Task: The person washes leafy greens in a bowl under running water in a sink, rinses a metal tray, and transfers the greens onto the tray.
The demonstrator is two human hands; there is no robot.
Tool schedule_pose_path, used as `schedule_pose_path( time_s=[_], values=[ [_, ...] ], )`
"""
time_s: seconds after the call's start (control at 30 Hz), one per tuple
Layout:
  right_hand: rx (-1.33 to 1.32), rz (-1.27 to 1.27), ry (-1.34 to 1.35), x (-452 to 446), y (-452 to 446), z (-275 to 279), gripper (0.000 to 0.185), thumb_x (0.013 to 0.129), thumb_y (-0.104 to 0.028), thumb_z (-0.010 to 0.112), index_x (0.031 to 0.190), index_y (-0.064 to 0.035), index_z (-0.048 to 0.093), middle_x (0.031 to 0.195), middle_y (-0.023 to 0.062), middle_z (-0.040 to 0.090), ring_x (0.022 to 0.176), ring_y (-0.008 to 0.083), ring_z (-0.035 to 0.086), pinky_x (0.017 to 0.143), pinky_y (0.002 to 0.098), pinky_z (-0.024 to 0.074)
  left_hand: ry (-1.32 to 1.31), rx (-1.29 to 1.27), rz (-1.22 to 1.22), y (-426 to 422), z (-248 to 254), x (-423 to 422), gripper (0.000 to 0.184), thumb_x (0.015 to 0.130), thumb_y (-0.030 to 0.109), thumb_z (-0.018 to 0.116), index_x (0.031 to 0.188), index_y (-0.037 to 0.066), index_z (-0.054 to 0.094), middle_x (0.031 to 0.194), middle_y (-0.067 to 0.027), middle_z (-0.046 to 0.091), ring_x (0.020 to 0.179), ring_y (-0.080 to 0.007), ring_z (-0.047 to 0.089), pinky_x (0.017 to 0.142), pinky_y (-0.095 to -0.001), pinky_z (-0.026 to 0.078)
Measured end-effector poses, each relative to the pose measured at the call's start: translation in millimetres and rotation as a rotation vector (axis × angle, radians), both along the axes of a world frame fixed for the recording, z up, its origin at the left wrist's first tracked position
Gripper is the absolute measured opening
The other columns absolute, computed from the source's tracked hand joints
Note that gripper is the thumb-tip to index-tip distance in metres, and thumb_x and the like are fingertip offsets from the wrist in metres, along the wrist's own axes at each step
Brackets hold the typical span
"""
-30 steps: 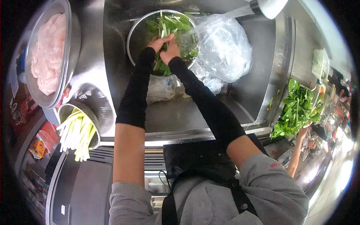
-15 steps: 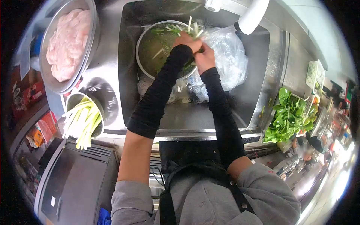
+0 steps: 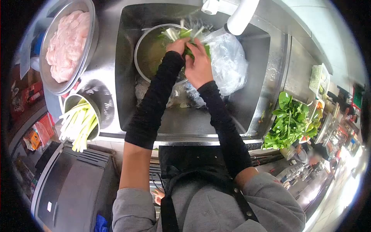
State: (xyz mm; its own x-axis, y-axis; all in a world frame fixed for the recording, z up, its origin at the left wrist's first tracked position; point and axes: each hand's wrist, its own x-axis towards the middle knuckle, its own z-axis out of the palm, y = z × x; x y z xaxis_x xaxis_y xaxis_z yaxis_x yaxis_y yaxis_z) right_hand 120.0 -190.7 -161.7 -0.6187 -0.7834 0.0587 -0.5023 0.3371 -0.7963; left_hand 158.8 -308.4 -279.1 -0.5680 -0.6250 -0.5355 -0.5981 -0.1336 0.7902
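Observation:
A bunch of leafy greens (image 3: 171, 34) with pale stem ends is held over the round metal bowl (image 3: 136, 58) in the sink. My left hand (image 3: 177, 46) is closed around the bunch at its left side. Beside it, my right hand (image 3: 199, 65) has its fingers curled on the greens at the right, close to the left fingers. Water splashes around the stems, below the white faucet (image 3: 242, 17). Cloudy liquid fills the bowl, and my forearms hide part of its rim. A clear plastic bag (image 3: 232, 67) lies against the bowl's right side.
Raw pale meat (image 3: 67, 46) fills a metal bowl on the left counter. Below it stands a container of cut pale-green stalks (image 3: 82, 125). Leafy greens (image 3: 288, 121) and a white basket (image 3: 317, 79) are right of the sink (image 3: 185, 125). Another person (image 3: 313, 158) appears far right.
Both hands have shifted left with the greens, further over the bowl. My right hand has turned, showing its back with the fingers spread more across the bunch. The view has shifted slightly.

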Motion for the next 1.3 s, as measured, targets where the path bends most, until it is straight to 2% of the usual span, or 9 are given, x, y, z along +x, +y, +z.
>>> schedule_pose_path(
  time_s=[0.2, 0.3, 0.4, 0.5, 0.63, 0.8, 1.03, 1.2, 1.3],
  values=[
    [0.13, -0.607, -0.047, -14.2, 0.3, -33.9, 0.074, 0.086, -0.025, 0.067, 0.139, 0.0085, 0.028, 0.129, 0.032, 0.047, 0.122, 0.0383, 0.047, 0.103, 0.0427, 0.0366, 0.123, 0.197, 0.263, 19.5, 5.5, 11.6, 0.038, 0.09, 0.031, 0.055, 0.115, 0.003, 0.065, 0.117, -0.0182, 0.064, 0.101, -0.0271, 0.063, 0.089, -0.0352, 0.047],
    [-0.212, -0.54, -1.003, -28.5, -9.6, -49.9, 0.064, 0.084, -0.024, 0.068, 0.132, 0.0078, 0.041, 0.117, 0.0273, 0.058, 0.11, 0.0359, 0.056, 0.095, 0.0407, 0.0424, 0.123, 0.464, 0.415, 21.7, 30.9, 7.5, 0.043, 0.089, 0.033, 0.063, 0.119, 0.003, 0.063, 0.118, -0.0148, 0.062, 0.101, -0.0227, 0.061, 0.083, -0.0356, 0.049],
    [0.063, -0.318, -0.683, -36.5, -13.5, -67.8, 0.033, 0.087, -0.016, 0.059, 0.114, 0.0043, 0.058, 0.101, 0.02, 0.067, 0.096, 0.0289, 0.062, 0.087, 0.0365, 0.0453, 0.248, 0.765, 0.429, 26.7, 74.0, 1.5, 0.049, 0.089, 0.038, 0.062, 0.122, 0.001, 0.06, 0.12, -0.0178, 0.061, 0.101, -0.0242, 0.061, 0.085, -0.0366, 0.048],
    [0.083, -0.401, -0.965, -43.7, -9.7, -66.1, 0.036, 0.087, -0.012, 0.052, 0.12, 0.0024, 0.056, 0.109, 0.0235, 0.062, 0.096, 0.0299, 0.061, 0.088, 0.0366, 0.0455, 0.057, 0.394, 0.195, 26.3, 69.4, -8.4, 0.046, 0.087, 0.043, 0.061, 0.114, 0.006, 0.065, 0.111, -0.0194, 0.065, 0.101, -0.0279, 0.063, 0.089, -0.0381, 0.048],
    [-0.424, -0.535, -1.516, -60.5, 2.4, -16.9, 0.051, 0.083, -0.017, 0.056, 0.131, -0.0024, 0.046, 0.103, 0.0174, 0.059, 0.095, 0.0284, 0.059, 0.087, 0.0373, 0.0477, 0.051, 0.001, 0.174, 47.5, 94.1, -26.9, 0.047, 0.085, 0.037, 0.062, 0.115, 0.001, 0.059, 0.111, -0.024, 0.063, 0.106, -0.0382, 0.06, 0.092, -0.042, 0.046],
    [0.135, -0.238, -1.012, -71.8, -19.8, -11.7, 0.095, 0.067, -0.027, 0.086, 0.134, 0.0172, 0.035, 0.127, 0.0245, 0.054, 0.114, 0.0253, 0.056, 0.096, 0.0371, 0.0429, -0.104, -0.119, 0.052, 69.5, 81.5, -25.3, 0.061, 0.081, 0.026, 0.061, 0.129, -0.006, 0.044, 0.116, -0.0309, 0.058, 0.111, -0.0442, 0.055, 0.096, -0.0467, 0.044],
    [-0.052, -0.483, -0.891, -42.1, -16.9, -17.7, 0.078, 0.076, -0.037, 0.079, 0.126, 0.0146, 0.049, 0.104, 0.0196, 0.065, 0.093, 0.0194, 0.061, 0.08, 0.0307, 0.0492, -0.051, -0.26, -0.045, 78.3, 100.7, -0.3, 0.082, 0.08, 0.024, 0.065, 0.145, 0.0, 0.02, 0.123, -0.0377, 0.049, 0.119, -0.0485, 0.046, 0.1, -0.0472, 0.041],
    [-0.13, -0.455, -0.742, -41.7, -10.6, -4.3, 0.038, 0.084, -0.025, 0.066, 0.108, 0.005, 0.065, 0.088, 0.009, 0.067, 0.075, 0.0142, 0.059, 0.066, 0.0286, 0.0474, -0.023, -0.221, -0.115, 79.9, 124.2, 1.8, 0.098, 0.082, 0.019, 0.06, 0.15, 0.01, -0.009, 0.134, -0.0406, 0.037, 0.126, -0.0536, 0.036, 0.102, -0.0478, 0.04],
    [-0.166, -0.379, -0.75, -41.4, -10.7, 14.8, 0.035, 0.084, -0.023, 0.066, 0.106, 0.0035, 0.066, 0.086, 0.0073, 0.067, 0.074, 0.0136, 0.058, 0.065, 0.0285, 0.0472, 0.024, -0.254, -0.089, 84.0, 152.4, 7.4, 0.094, 0.082, 0.019, 0.06, 0.151, 0.01, -0.002, 0.131, -0.0444, 0.035, 0.122, -0.0551, 0.041, 0.103, -0.0471, 0.039]
  ],
)
